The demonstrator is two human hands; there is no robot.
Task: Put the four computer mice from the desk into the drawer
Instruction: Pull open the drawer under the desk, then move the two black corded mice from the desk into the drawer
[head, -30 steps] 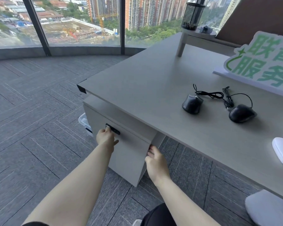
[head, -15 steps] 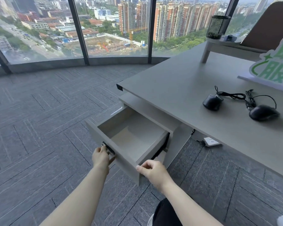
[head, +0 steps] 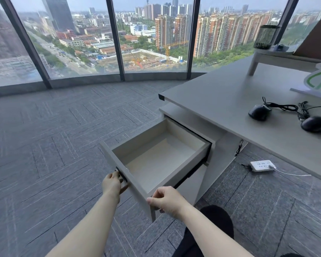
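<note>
Head view: I saw drawer (head: pixel 161 156) pulled out, bare inside; left hand (head: pixel 112 184) pinched its handle (head: pixel 121 174), right hand (head: pixel 165 200) gripped front corner; two black mice (head: pixel 258 112) lay on desk (head: pixel 220 97), up-right, nearer right hand; other two unseen.

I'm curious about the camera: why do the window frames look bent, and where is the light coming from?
Head view: the wide-angle lens bows the window frames outward. Daylight from the windows lights the room evenly; the open drawer has a soft shadow on its near inner wall. Both hands on the drawer front are sharp, and the mice slightly soft near the edge.
</note>
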